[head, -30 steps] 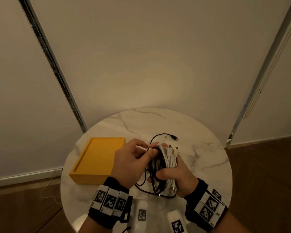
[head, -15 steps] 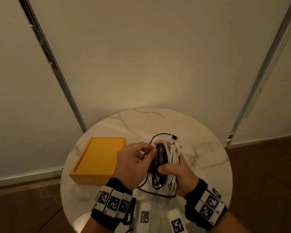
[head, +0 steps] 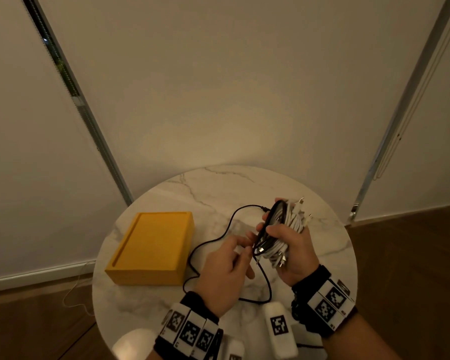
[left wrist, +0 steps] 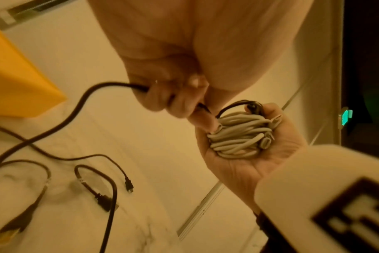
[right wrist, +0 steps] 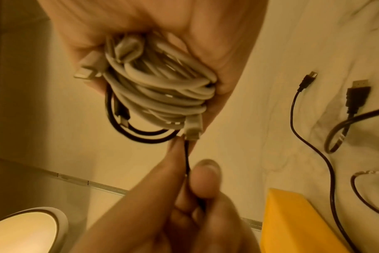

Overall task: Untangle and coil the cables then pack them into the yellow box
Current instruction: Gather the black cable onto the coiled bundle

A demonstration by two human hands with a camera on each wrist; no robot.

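My right hand [head: 294, 245] grips a bundle of coiled cables [head: 283, 229], white loops with black loops on their left side, held above the round marble table [head: 244, 188]. The white coil [right wrist: 162, 89] fills that palm [left wrist: 238, 137]. My left hand [head: 226, 271] pinches the loose black cable [head: 208, 242] just below the bundle; its thumb and forefinger [right wrist: 184, 172] close on the strand [left wrist: 80, 102]. The cable's slack trails in a loop over the table. The yellow box [head: 151, 248] lies closed at the table's left [left wrist: 15, 82] [right wrist: 296, 222].
More black cable ends with plugs [left wrist: 102, 191] lie loose on the marble, also in the right wrist view [right wrist: 355, 102]. Beyond the table's rim are a wooden floor [head: 411, 255] and pale wall panels [head: 218, 87]. A thin white cord [head: 73, 289] lies on the floor at left.
The right hand has lifted the bundle up and to the right. The left hand has slid down from the coil's top to the black strand below it, pulling slack out.
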